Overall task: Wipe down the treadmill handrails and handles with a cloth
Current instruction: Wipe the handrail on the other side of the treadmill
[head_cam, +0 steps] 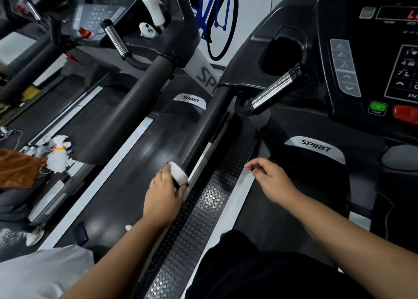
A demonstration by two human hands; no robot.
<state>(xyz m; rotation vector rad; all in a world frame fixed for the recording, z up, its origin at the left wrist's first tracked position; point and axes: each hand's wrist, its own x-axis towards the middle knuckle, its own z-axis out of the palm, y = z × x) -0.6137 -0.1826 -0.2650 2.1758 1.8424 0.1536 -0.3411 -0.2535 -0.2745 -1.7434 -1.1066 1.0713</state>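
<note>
My left hand [162,193] grips a folded white cloth [178,173] wrapped round the near end of the long black left handrail [209,120] of the treadmill I stand on. That rail runs up and away to the console. A short chrome pulse handle [274,90] sticks out below the console, to the right of the rail. My right hand [270,178] hovers over the belt to the right with fingers loosely curled, holding nothing and touching nothing.
The console [371,56] with keypad, green start button and red stop key fills the upper right. A second treadmill on the left has its own black handrail [133,99], a chrome handle [115,38] and a white bottle [153,8]. White rags and an orange cloth [18,167] lie far left.
</note>
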